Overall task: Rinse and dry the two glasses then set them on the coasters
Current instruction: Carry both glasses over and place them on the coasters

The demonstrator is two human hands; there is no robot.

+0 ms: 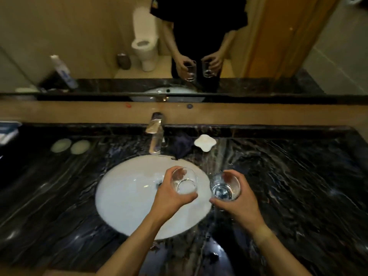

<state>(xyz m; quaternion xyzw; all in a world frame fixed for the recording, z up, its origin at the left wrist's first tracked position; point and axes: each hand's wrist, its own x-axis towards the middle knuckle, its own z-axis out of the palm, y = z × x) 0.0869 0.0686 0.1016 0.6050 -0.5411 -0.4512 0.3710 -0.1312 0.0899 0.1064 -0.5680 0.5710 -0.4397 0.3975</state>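
My left hand (pixel 169 198) grips a clear glass (pixel 184 181) over the right part of the white oval sink (pixel 127 196). My right hand (pixel 239 200) grips a second clear glass (pixel 225 186) just past the sink's right rim, above the dark marble counter (pixel 298 186). Both glasses are upright or slightly tilted toward me. Two pale round coasters (pixel 61 145) (pixel 80 147) lie side by side at the counter's back left. A dark cloth (pixel 181 145) lies crumpled behind the sink, right of the chrome faucet (pixel 156 134).
A white scalloped dish (pixel 205 142) sits right of the cloth. A box (pixel 8 132) is at the far left edge. The mirror behind reflects a person holding both glasses, a toilet and a white bottle (pixel 63 71).
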